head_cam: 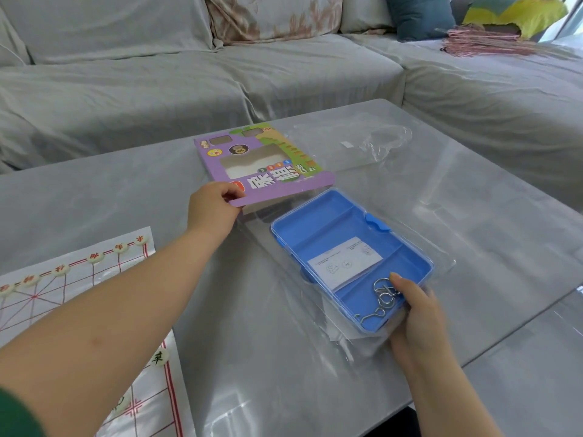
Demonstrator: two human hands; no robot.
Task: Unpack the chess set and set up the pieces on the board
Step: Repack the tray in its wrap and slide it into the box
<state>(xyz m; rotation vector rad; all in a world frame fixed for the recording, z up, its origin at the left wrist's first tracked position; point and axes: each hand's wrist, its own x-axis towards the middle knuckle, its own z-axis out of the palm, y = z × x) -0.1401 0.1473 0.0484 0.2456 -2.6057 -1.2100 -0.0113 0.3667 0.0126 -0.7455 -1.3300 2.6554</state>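
Note:
A paper chess board [94, 279] with red grid lines lies at the left edge of the table, with several round white pieces [94, 257] standing along its far row and one [157, 357] near my left forearm. My left hand [214, 206] pinches the near corner of a purple cardboard box sleeve [265, 159], lifted slightly. My right hand [416, 310] grips the near corner of a blue plastic case [347, 247] with a clear lid. Inside the case lie a white leaflet [344, 260] and metal wire puzzle rings [381, 291].
The grey table [284, 373] is covered with a clear glossy sheet. A crumpled clear plastic wrapper [378, 143] lies at the far side. A grey sofa [189, 83] with cushions runs behind the table; pink sticks [485, 45] lie on it at the right.

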